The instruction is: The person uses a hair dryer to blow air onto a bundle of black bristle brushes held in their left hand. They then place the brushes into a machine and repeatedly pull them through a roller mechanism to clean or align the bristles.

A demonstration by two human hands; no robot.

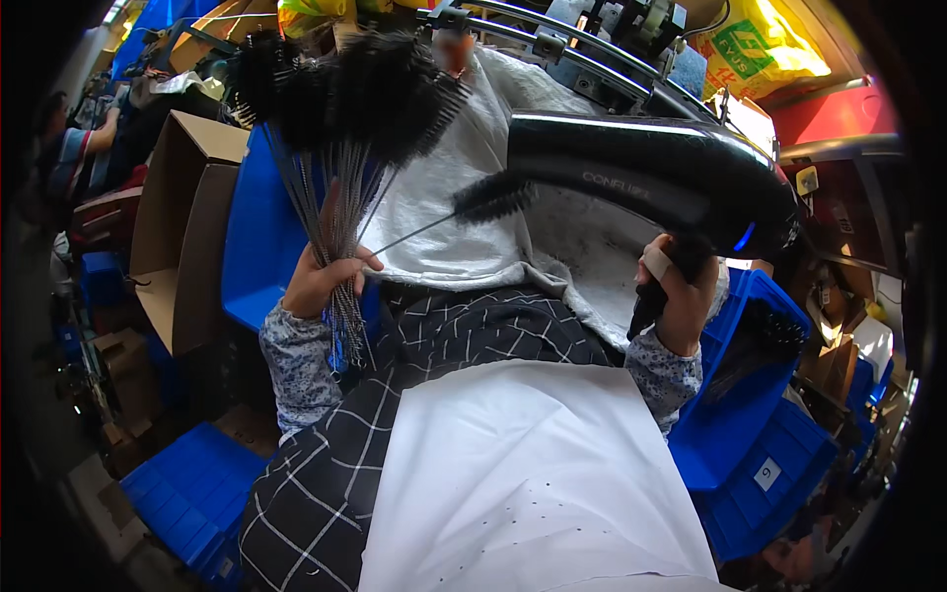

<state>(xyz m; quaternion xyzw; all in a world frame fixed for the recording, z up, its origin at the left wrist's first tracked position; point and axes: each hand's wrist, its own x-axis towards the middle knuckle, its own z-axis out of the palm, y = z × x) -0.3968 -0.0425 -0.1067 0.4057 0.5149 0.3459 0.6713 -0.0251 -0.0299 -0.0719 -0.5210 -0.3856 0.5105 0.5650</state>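
Note:
My left hand (321,281) is closed round the twisted-wire stems of a bundle of wire brushes (345,99), whose black bristle heads fan out above it. One single brush (493,199) slants out of the same hand to the right, its bristles in front of the dryer's nozzle. In my right hand (683,296) is the handle of a black hair dryer (631,168), with its barrel pointing left towards the brushes. A blue light glows near the dryer's back end. A pale strip is wrapped on a finger of that hand.
Silvery-white cloth (424,222) covers the surface ahead. Blue bins stand at left (258,242) and right (720,434); the right one holds more black brushes (764,340). An open cardboard box (192,232) stands left, machinery (612,35) at the back. Another person (89,143) sits far left.

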